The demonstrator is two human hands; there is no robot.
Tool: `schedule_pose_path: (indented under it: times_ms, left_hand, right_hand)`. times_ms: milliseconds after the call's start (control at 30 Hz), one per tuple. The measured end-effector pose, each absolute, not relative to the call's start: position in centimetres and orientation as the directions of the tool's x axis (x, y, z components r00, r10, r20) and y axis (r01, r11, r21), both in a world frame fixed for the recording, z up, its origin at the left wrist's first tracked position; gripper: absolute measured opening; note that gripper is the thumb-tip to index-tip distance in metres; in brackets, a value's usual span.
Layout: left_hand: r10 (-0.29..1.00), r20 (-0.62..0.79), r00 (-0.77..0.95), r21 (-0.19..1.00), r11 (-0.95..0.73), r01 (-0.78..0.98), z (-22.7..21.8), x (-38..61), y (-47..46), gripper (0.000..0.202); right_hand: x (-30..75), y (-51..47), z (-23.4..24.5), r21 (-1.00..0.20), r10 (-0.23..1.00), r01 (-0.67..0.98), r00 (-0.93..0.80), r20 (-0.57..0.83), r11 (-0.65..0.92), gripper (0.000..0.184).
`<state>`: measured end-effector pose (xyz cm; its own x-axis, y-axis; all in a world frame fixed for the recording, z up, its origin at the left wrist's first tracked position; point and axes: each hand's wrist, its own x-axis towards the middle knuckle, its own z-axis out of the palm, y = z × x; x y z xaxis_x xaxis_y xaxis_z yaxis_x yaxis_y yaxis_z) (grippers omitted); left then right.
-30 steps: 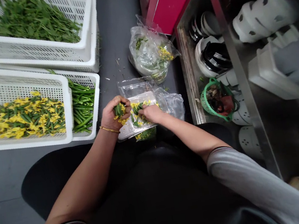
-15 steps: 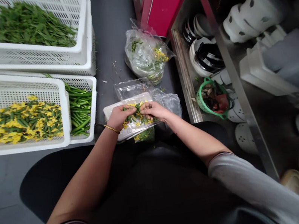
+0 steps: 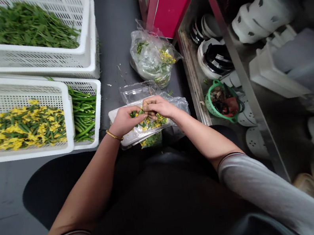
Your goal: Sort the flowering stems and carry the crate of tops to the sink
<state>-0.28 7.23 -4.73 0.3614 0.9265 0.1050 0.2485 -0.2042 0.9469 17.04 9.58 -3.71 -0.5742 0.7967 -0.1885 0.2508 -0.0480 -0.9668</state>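
Note:
Over a white tray (image 3: 127,139) my left hand (image 3: 129,120) is closed in a pinch on what looks like a baby cucumber, mostly covered by the fingers. My right hand (image 3: 158,107) meets it fingertip to fingertip, thumb and fingers pressed together; what they grip is hidden. Beneath the hands, baby cucumbers with yellow flowers (image 3: 157,121) lie in a clear plastic container on the tray. Its see-through lid (image 3: 137,92) stands folded back behind. More green and yellow pieces (image 3: 151,140) show below the tray's near edge.
At left, white baskets hold flowered baby cucumbers (image 3: 23,128), long green peppers (image 3: 84,113) and leafy greens (image 3: 33,27). A clear bag (image 3: 149,54) of scraps stands on the floor beyond the tray. To the right is a metal shelf (image 3: 231,41) with crockery and a green basket (image 3: 219,111).
My right hand has shifted left and its fingertips now meet those of my left hand. More of the flowered pieces in the container show to the right. The view has moved slightly.

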Motion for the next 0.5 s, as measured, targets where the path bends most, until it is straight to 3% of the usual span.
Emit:
schedule_pose_path:
  times_ms: [67, 133, 200, 300, 367, 433, 500]
  left_hand:
    - [0.885, 0.171, 0.433, 0.948, -0.268, 0.174, -3.4, -0.3, 6.7, 0.015]
    - [0.871, 0.141, 0.471, 0.979, -0.194, 0.066, -2.5, -0.4, 6.3, 0.014]
    - [0.902, 0.044, 0.43, 0.993, 0.007, -0.115, -2.4, -0.8, 6.3, 0.014]
    - [0.947, -0.121, 0.297, 0.82, 0.264, -0.508, -3.4, -1.8, 7.1, 0.022]
    - [0.944, -0.174, 0.281, 0.671, 0.323, -0.667, -4.3, -2.3, 7.6, 0.025]
    - [0.93, -0.193, 0.312, 0.607, 0.363, -0.707, -4.8, -2.5, 8.0, 0.023]
    - [0.92, -0.212, 0.33, 0.605, 0.389, -0.695, -4.9, -2.4, 8.0, 0.019]
  right_hand:
    - [16.8, 9.4, -5.3, -0.967, 0.786, 0.126, -0.564, -0.252, -0.22, 0.028]
    - [17.2, 9.2, -7.1, -0.942, 0.785, 0.188, -0.521, -0.336, -0.278, 0.032]
    - [18.1, 9.2, -8.5, -0.832, 0.773, 0.52, -0.442, -0.455, -0.193, 0.033]
    - [19.6, 9.8, -9.5, -0.41, 0.802, 0.912, -0.259, -0.538, 0.02, 0.022]
    - [19.5, 10.2, -9.8, -0.233, 0.826, 0.96, -0.257, -0.502, 0.157, 0.016]
    - [18.2, 10.5, -10.2, -0.171, 0.818, 0.944, -0.33, -0.471, 0.283, 0.02]
    - [16.1, 10.7, -10.9, -0.177, 0.797, 0.936, -0.352, -0.49, 0.305, 0.026]
